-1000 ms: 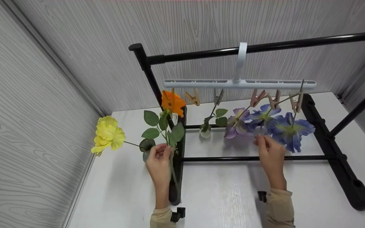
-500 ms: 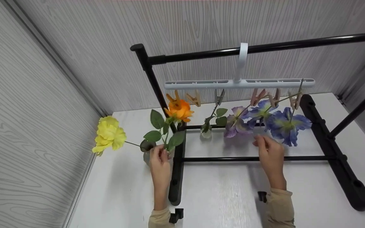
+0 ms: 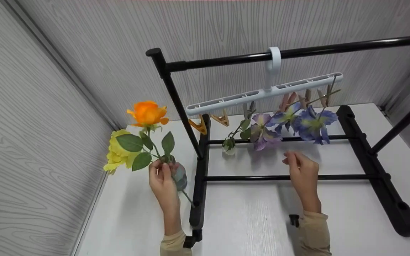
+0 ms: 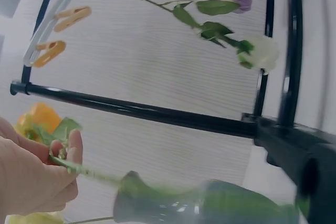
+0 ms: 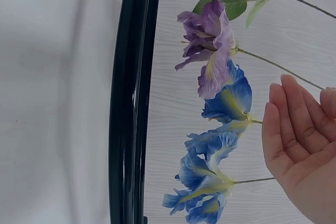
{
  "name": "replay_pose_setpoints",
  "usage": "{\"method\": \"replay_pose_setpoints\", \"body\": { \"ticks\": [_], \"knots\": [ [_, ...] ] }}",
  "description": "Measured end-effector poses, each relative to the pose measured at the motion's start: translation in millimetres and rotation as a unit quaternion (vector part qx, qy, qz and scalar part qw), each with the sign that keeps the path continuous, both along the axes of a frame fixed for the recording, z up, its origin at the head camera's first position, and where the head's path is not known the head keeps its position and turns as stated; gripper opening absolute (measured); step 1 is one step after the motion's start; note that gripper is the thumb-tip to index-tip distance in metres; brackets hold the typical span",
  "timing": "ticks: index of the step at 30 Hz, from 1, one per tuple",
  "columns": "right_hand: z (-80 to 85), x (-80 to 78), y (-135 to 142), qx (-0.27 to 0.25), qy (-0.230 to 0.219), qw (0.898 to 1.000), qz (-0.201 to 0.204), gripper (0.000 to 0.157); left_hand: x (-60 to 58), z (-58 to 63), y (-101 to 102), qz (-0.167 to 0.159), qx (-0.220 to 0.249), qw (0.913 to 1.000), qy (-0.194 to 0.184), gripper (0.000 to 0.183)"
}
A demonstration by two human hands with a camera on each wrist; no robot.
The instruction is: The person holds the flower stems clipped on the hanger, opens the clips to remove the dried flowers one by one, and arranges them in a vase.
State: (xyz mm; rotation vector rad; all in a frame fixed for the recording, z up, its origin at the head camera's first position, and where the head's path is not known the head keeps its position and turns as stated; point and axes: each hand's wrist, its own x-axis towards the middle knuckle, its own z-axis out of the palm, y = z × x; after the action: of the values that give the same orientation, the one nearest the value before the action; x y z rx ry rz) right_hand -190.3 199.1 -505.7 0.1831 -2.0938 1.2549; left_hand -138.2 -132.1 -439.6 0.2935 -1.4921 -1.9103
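My left hand (image 3: 164, 183) pinches the stem of an orange rose (image 3: 148, 113), bloom up, to the left of the black rack. The rose's stem (image 4: 86, 171) shows between thumb and fingers in the left wrist view. Partly behind that hand stands a bluish glass vase (image 3: 180, 177) with a yellow flower (image 3: 117, 151). Whether the rose stem is inside the vase I cannot tell. My right hand (image 3: 303, 174) holds nothing, its fingers loosely bent. It is nearest to the purple iris (image 3: 263, 131) and the blue irises (image 3: 315, 126), which hang from clothespins.
A white hanger (image 3: 226, 101) hangs tilted from the black rack's top bar (image 3: 226, 61). An orange clothespin (image 3: 198, 125) and a yellow clothespin (image 3: 220, 118) at its left end grip nothing. A white rose (image 3: 229, 147) hangs head down from a grey clothespin (image 3: 249, 108).
The orange rose has come away from its clothespin, and my left hand has carried it left towards the vase. The hanger has swung and tilted, left end lower. The right hand has barely moved.
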Motion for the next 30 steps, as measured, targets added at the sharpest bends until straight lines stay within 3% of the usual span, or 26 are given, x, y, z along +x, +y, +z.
{"method": "replay_pose_setpoints", "body": {
  "ticks": [11,18,24,30],
  "knots": [
    [-0.9,-0.7,0.1,0.0,-0.006,1.0,0.004,0.018,-0.2,40.5,-17.6,0.11,-0.022,0.9925,0.049,0.016],
    [-1.6,-1.5,-1.0,0.007,-0.002,1.0,0.007,0.018,-5.6,59.3,-37.8,0.168,-0.002,0.9799,0.108,0.012],
    [-1.6,-1.4,-0.7,0.009,0.003,1.0,0.01,0.018,-8.0,66.8,-50.7,0.209,-0.03,0.9668,0.144,0.014],
    [-2.5,-1.6,-1.0,0.015,-0.001,1.0,0.013,0.018,-10.8,63.3,-52.8,0.232,-0.06,0.9642,0.114,0.013]
  ]
}}
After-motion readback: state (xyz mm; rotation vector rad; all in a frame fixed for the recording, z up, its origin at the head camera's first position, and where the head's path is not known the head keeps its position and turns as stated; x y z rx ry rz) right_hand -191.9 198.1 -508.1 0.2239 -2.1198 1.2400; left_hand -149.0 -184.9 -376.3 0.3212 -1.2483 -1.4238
